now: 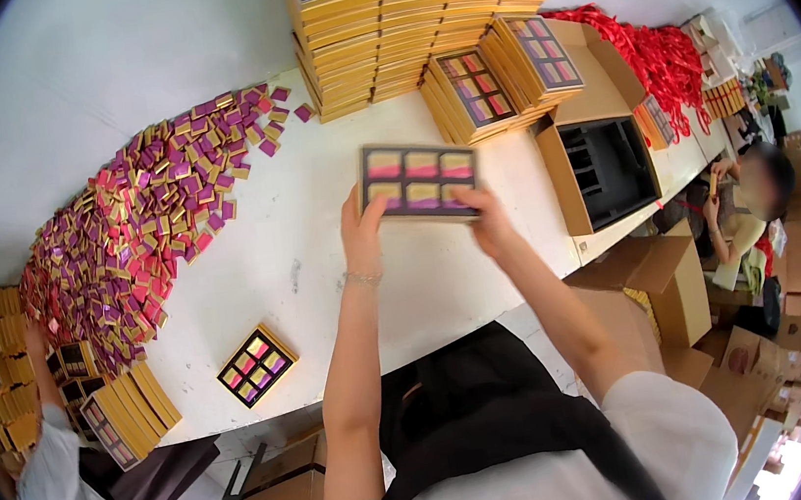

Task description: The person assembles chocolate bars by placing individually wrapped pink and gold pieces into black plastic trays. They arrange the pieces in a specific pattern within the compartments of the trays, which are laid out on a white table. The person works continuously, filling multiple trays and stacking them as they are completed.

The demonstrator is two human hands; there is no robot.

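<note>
My left hand [362, 233] and my right hand [490, 220] are closed on the two near corners of a flat gift box [415, 167]. Its dark face shows several square pieces in gold, pink and purple, set in two rows. The box is held up over the white table [295, 282], slightly blurred. A similar box [257, 365] with a gold edge lies on the table to the left, apart from my hands. Both thumbs lie over the box's front face; the other fingers are mostly hidden behind it.
A big heap of small gold, purple and red squares [141, 230] covers the table's left. Tall stacks of gold boxes [387, 44] stand at the back. An open carton [565, 172] and red ribbons [645, 54] are at right. Co-workers [71, 475] [743, 221] flank the table.
</note>
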